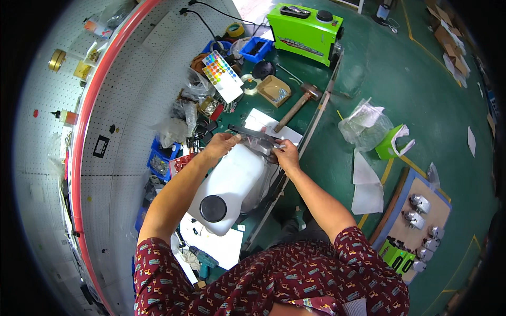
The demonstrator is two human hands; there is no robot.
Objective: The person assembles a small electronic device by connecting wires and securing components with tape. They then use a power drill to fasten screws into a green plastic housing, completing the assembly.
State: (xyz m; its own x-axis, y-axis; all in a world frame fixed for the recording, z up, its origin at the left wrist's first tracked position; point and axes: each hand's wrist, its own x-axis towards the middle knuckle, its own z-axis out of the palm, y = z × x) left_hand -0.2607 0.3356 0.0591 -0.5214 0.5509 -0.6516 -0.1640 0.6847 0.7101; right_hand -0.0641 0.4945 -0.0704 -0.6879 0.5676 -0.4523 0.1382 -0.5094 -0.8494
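A white plastic tank [232, 181] with a black screw cap [213, 208] lies on the bench in front of me. At its far end sits a dark metal bracket [253, 132] with a greyish part below it. My left hand [223, 144] has its fingers closed at the bracket's left side, against the tank's far corner. On the other side, my right hand [286, 156] pinches at the bracket's right end. Whatever small piece may lie between its fingertips is too small to make out.
Beyond the bracket lie a hammer [300, 107] and a cardboard tray [274, 90] of small hardware. A green machine [305, 32] stands at the bench's far end. Bags and blue bins [158, 164] crowd the left side by a pegboard. A drill [204, 262] lies nearest me.
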